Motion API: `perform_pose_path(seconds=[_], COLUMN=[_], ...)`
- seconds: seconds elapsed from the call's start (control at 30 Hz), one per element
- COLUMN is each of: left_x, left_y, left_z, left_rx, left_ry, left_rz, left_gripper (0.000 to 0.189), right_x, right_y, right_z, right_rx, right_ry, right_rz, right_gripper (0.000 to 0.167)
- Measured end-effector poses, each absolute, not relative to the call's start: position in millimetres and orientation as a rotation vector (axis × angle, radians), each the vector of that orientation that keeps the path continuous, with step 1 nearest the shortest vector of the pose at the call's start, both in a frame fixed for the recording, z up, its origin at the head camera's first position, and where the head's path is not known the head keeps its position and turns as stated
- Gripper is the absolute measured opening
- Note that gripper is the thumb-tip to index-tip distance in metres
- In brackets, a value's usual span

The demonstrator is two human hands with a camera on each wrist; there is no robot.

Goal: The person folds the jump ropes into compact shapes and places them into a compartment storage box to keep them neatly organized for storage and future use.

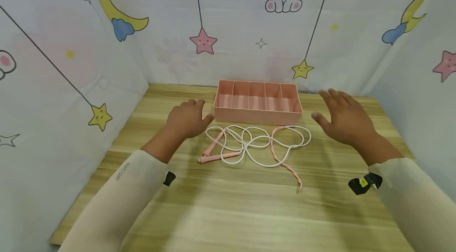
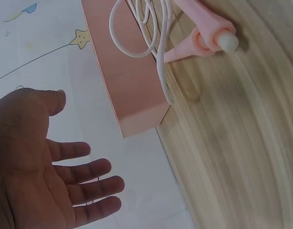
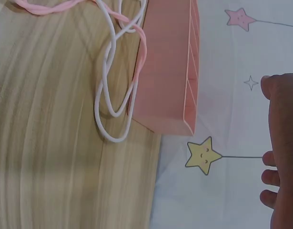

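Observation:
A jump rope lies loosely looped on the table, its white cord [image 1: 261, 165] crossing itself several times. Two pink handles [image 1: 213, 158] point left, and a twisted pink length [image 1: 290, 169] trails toward the front. Just behind it stands a pink box [image 1: 258, 115] with upright dividers. My left hand [image 1: 189, 119] hovers left of the box, holding nothing; in the left wrist view its fingers [image 2: 91, 193] are extended and apart. To the right of the box my right hand [image 1: 343, 119] is held up, fingers spread, also with nothing in it.
The wooden table [image 1: 249, 212] carries the rope and box. A white cloth [image 1: 242, 62] printed with stars, moons and rabbits hangs behind and along both sides. Black straps [image 1: 365, 184] sit at the sleeve cuffs.

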State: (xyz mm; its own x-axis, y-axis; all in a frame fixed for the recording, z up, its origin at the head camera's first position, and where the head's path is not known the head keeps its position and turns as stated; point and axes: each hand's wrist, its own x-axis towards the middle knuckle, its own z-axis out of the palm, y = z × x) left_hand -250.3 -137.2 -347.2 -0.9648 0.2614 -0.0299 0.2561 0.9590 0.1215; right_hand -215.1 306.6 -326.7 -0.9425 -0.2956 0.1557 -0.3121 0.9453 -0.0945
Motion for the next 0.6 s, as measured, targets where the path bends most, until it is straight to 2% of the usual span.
perform_pose_path(seconds=[0.33, 0.6], left_x=[-232, -217], left_y=[-125, -108], left_z=[-365, -402], left_rx=[0.389, 0.430], left_ry=[2.699, 2.763], left_rz=[0.083, 0.063], left_gripper=[0.033, 0.056], right_x=[-206, -190], right_y=[293, 266], right_z=[-337, -355], right_rx=[0.564, 0.747], right_ry=[-2.874, -2.801], right_rz=[0.176, 0.234], right_gripper=[0.073, 0.069])
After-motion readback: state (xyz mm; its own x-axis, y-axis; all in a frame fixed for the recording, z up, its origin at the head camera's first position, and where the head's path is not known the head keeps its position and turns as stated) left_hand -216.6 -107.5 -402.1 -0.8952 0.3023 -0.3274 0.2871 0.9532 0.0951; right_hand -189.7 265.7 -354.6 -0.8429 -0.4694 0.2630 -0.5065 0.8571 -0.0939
